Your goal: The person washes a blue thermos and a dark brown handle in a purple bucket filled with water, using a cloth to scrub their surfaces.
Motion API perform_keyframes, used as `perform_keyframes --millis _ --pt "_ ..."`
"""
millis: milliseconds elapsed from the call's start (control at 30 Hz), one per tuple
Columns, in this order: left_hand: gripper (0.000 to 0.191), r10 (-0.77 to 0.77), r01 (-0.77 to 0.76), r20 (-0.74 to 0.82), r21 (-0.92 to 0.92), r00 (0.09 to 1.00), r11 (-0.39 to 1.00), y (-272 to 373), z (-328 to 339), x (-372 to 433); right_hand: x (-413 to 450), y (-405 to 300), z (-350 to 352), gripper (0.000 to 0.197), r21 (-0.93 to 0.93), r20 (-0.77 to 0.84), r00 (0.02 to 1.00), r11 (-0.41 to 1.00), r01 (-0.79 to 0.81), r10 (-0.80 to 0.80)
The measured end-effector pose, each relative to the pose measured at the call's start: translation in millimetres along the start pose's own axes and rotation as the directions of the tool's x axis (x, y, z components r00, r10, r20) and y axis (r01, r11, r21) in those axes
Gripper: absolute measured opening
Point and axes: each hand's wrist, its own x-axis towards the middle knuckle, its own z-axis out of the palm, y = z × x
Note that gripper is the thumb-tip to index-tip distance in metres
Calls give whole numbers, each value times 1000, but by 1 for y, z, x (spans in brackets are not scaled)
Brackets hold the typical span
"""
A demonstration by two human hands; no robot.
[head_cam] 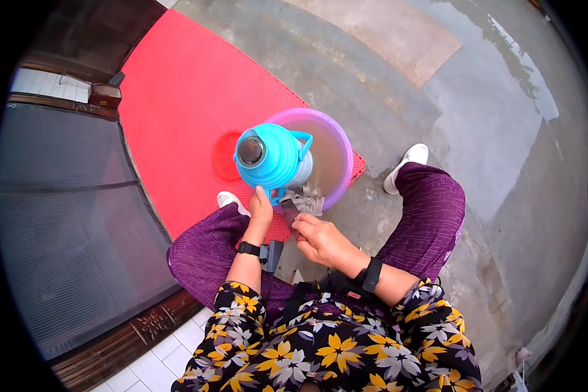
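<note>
A blue plastic thermos flask (274, 157) with a dark round top leans over the left part of a pink-purple plastic basin (345, 152) that holds cloudy water. My left hand (261, 208) grips the flask's lower handle. Between the fingers of my right hand (323, 239) is a dark reddish-brown strip or handle (290, 215), whose material I cannot tell. Its far end lies against the flask by the handle. A wet grey cloth (306, 202) hangs at the basin's near rim, beside that end.
Beneath the basin lies a red plastic mat (186, 88), with a red plastic bowl or basin (224, 156) left of the flask. My white shoes (414, 156) stand on either side. A screened panel with a wooden frame (68, 210) is at left; wet concrete floor (480, 147) at right.
</note>
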Motion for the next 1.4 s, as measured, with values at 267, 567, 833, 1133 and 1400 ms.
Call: perform_keyframes --millis 267,567,833,1133,1400 --pt "55 59 -59 -19 -14 998 998 4 -1 -3 -1 8 9 30 -69 50 999 997 24 -21" --pt "57 -27 27 4 2 1000 1000 9 0 0 -4 26 14 28 -94 70 997 995 24 -18" --pt "57 48 -49 -15 -37 999 998 7 -1 -3 -5 34 14 28 -123 115 993 992 24 -10" --pt "58 110 -111 -35 -34 993 993 -25 6 11 -26 26 9 19 -304 247 933 935 -181 261" --pt "60 69 -69 -22 -26 997 997 -15 3 9 -20 15 7 21 -166 96 995 986 10 6"
